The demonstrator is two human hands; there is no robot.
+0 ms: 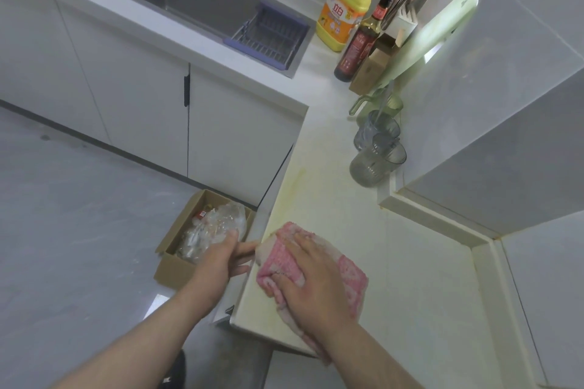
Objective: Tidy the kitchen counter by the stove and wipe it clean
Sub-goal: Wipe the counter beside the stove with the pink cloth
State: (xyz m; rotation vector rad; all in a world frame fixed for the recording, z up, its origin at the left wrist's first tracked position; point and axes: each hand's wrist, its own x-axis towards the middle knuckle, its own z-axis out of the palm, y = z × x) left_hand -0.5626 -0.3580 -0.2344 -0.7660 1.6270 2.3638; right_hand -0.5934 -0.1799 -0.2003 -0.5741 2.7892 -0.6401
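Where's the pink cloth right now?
The pink cloth lies flat on the near end of the counter, by its front edge, low in the head view, pressed under the right hand, with the left hand beside it.

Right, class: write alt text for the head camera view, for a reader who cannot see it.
A right hand presses a pink cloth flat on a pale counter, while the left hand cups the counter's edge. Bottles and cups line the back wall.
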